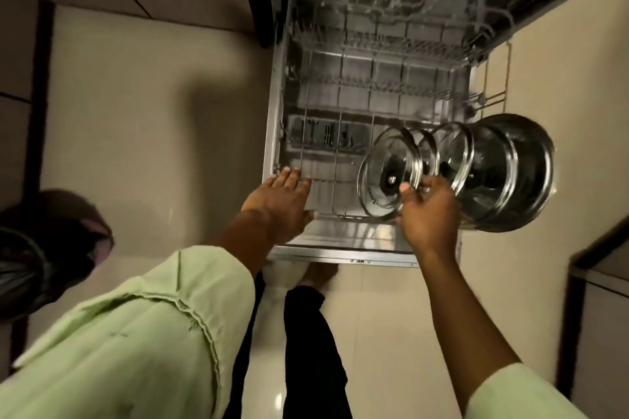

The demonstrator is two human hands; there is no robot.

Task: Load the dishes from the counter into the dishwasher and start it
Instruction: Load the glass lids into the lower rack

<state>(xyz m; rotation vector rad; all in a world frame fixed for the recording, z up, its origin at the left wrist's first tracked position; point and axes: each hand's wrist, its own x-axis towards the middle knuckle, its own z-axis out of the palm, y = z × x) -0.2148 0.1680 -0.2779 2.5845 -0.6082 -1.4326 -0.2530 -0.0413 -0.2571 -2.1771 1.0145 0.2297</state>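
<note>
Over the lowered dishwasher door (340, 247), the wire rack (284, 85) stands pulled out, and its tine rows hold no dishes. A dark cutlery basket (326, 136) sits in the rack's near left part.

At the rack's near right corner, the right hand (429, 214) holds the glass lids (384, 173), gathered on edge one behind another. Its thumb lies on the rim of the nearest lid and its fingers curl round the lower edges of those behind. The nearest lid faces the camera, and a dark knob shows through the glass. The largest lid (524, 173), with a broad shiny steel rim, is farthest right and hangs out past the rack's side over the floor (136, 112). Whether the lids rest on the rack's wires cannot be told.

The left hand (279, 201) is wide, palm down, fingers straight and slightly spread, and holds nothing. It reaches over the rack's near left corner, the fingertips at the front wires. Contact there is not clear.

Both arms wear pale green sleeves (136, 333). A black trouser leg (313, 350) and a foot (316, 274) show below the door's edge. A dark bin (51, 248) stands at far left.
</note>
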